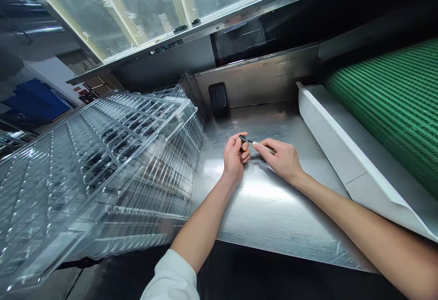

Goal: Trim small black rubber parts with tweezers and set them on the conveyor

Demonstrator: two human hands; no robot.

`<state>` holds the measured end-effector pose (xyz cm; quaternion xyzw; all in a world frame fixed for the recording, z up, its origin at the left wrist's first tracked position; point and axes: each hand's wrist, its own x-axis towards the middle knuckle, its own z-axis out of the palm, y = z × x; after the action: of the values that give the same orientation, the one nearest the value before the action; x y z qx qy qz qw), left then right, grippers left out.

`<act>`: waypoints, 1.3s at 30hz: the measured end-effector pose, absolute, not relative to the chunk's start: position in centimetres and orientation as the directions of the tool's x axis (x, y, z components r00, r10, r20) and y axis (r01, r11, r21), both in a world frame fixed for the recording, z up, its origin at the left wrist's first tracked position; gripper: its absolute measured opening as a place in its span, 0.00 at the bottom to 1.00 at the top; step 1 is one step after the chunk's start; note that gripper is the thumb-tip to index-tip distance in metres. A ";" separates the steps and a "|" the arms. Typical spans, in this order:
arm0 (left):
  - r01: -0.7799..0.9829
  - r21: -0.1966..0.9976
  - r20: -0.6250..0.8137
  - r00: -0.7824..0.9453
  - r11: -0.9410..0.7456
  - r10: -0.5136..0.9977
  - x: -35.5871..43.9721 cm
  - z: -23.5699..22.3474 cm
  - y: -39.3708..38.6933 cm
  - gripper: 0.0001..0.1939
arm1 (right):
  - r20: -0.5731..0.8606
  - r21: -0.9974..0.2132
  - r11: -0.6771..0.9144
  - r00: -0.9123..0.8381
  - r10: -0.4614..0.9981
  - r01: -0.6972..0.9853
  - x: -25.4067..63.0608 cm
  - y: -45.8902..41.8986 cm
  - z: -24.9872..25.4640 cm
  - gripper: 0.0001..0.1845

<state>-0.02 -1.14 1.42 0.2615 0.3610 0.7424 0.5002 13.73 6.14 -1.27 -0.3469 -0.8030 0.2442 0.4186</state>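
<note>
My left hand (235,155) rests on the steel worktop (267,199) with its fingers pinched round a small black part (243,139). My right hand (281,158) lies just to the right of it, closed on a thin pen-like tool (260,144) whose dark tip touches the black part. Both hands sit near the middle of the worktop, a little toward its back.
A tall stack of clear plastic trays (102,168) with small black parts in their cells stands at the left. A white guide rail (342,154) and a green ribbed conveyor belt (397,108) run along the right. A black ribbed block (218,99) leans against the back wall.
</note>
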 end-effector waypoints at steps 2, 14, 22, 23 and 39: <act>-0.552 0.800 0.021 -0.366 -0.235 0.930 0.0 1.4 -1.1 0.11 | 0.495 -0.688 0.633 -0.408 0.767 0.356 13.8 6.1 -1.2 0.30; -0.562 0.790 0.029 -0.366 -0.246 0.930 0.0 1.6 -1.1 0.12 | 0.508 -0.673 0.637 -0.391 0.768 0.376 13.8 6.1 -1.3 0.31; -0.524 0.819 0.023 -0.377 -0.233 0.926 0.1 1.8 -1.3 0.13 | 0.507 -0.670 0.635 -0.388 0.770 0.385 13.9 6.2 -1.2 0.31; -0.524 0.819 0.025 -0.374 -0.234 0.927 0.1 1.8 -1.3 0.13 | 0.511 -0.668 0.635 -0.382 0.770 0.387 13.9 6.2 -1.1 0.31; -0.543 0.803 0.042 -0.360 -0.246 0.932 0.0 1.6 -1.3 0.12 | 0.500 -0.727 0.611 -0.367 0.784 0.315 14.0 6.3 -0.8 0.30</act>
<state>-0.05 -1.27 1.62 0.2700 0.3605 0.7416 0.4971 14.03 6.27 -0.76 -0.3511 -0.7825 0.2671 0.4393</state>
